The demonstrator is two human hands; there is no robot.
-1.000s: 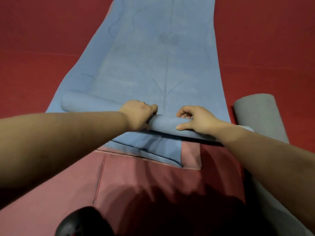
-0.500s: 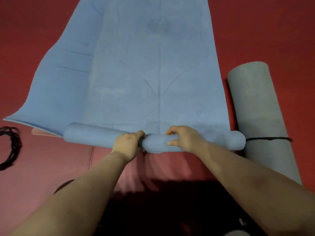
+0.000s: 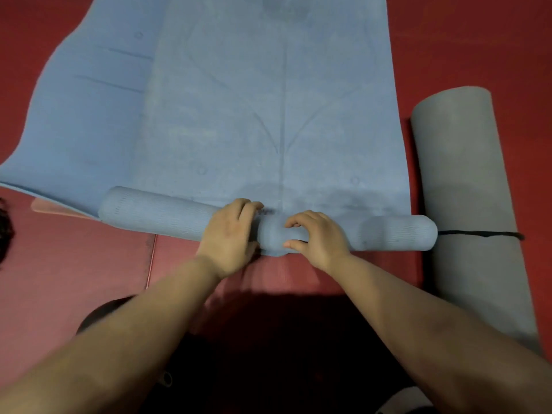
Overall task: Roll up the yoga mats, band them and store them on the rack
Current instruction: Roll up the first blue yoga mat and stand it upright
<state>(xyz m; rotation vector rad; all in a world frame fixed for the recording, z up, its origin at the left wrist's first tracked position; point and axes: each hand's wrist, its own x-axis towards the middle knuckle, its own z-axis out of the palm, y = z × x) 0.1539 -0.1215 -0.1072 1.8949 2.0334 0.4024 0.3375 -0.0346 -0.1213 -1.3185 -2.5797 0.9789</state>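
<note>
A blue yoga mat [image 3: 268,100] lies spread away from me, its near end wound into a thin roll [image 3: 155,213] lying crosswise. My left hand [image 3: 231,234] grips the roll just left of its middle, fingers curled over the top. My right hand [image 3: 316,237] grips it just right of the middle, thumb at the near side and fingers over the top. The roll is squeezed narrow between the two hands. At the right lies a rolled grey mat [image 3: 466,189] with a black band [image 3: 478,233] round it.
A pink mat [image 3: 89,264] lies under the blue one on the red floor [image 3: 478,40]. A second blue mat edge [image 3: 74,115] sticks out at the left. A dark coiled band [image 3: 4,231] shows at the left edge. My legs fill the bottom of the view.
The blue roll has moved away from me along the mat and grown slightly thicker. Both hands stayed on its middle. The camera tilted, which brought the banded grey roll fully into sight.
</note>
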